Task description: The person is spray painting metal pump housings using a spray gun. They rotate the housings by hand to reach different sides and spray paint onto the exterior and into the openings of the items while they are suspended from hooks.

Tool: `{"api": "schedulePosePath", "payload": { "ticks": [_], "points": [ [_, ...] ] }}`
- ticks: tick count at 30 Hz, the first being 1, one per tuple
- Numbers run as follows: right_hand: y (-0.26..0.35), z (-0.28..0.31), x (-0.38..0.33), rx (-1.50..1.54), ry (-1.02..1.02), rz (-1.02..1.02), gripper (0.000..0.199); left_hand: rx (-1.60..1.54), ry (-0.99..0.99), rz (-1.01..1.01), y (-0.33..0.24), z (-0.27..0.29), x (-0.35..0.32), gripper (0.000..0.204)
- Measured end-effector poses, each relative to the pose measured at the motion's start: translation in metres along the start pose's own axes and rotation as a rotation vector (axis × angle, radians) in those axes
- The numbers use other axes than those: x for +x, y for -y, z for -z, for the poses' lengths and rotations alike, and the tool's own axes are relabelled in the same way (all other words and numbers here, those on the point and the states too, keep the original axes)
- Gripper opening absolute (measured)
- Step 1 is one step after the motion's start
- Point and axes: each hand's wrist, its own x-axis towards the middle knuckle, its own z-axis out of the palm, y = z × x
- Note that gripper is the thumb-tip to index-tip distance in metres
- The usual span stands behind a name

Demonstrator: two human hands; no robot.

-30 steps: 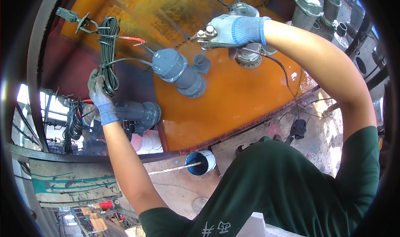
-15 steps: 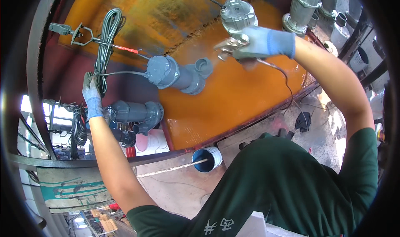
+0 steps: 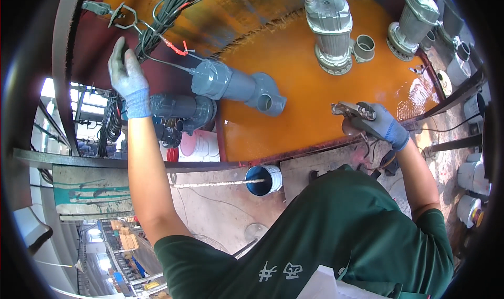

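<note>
My left hand [image 3: 127, 73], in a light glove with a blue cuff, has its fingers stretched out just below the coiled grey cable [image 3: 168, 18]. The coil hangs by a metal hook [image 3: 123, 15] with a red strand under it. From there the cable runs to a grey-painted submersible pump [image 3: 226, 83], which hangs tilted over the orange, wet-looking booth floor. In my right hand [image 3: 386, 124], gloved too, is a metal spray gun [image 3: 353, 111], its nozzle pointing left, apart from the pump. A thin hose trails from beneath the gun.
A silver-grey pump [image 3: 332, 33] hangs at the far side, another pump [image 3: 413, 23] right of it. Behind my left forearm is a darker pump [image 3: 181, 107]. A blue-lined bucket [image 3: 265, 181] with a stick stands below the booth's edge [image 3: 304, 156]. White buckets [image 3: 472, 178] stand at the right.
My left hand has let go of the cable coil, which has swung up and right. My right hand has drawn the spray gun back toward me from the far side. The hanging pump has turned.
</note>
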Motion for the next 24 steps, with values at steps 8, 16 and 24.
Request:
{"api": "schedulePosePath", "payload": {
  "ticks": [8, 16, 24],
  "points": [
    [0.127, 0.001, 0.036, -0.081, 0.007, 0.262, 0.024, -0.082, 0.435, -0.029, -0.046, -0.034, 0.049, 0.071],
    [0.188, -0.007, 0.069, -0.434, 0.042, 0.624, 0.031, -0.194, 0.600, 0.035, -0.044, -0.033, 0.073, 0.046],
    [0.196, -0.016, 0.069, -0.384, 0.030, 0.426, 0.030, -0.150, 0.578, 0.066, -0.052, -0.012, 0.062, 0.035]
  ]
}}
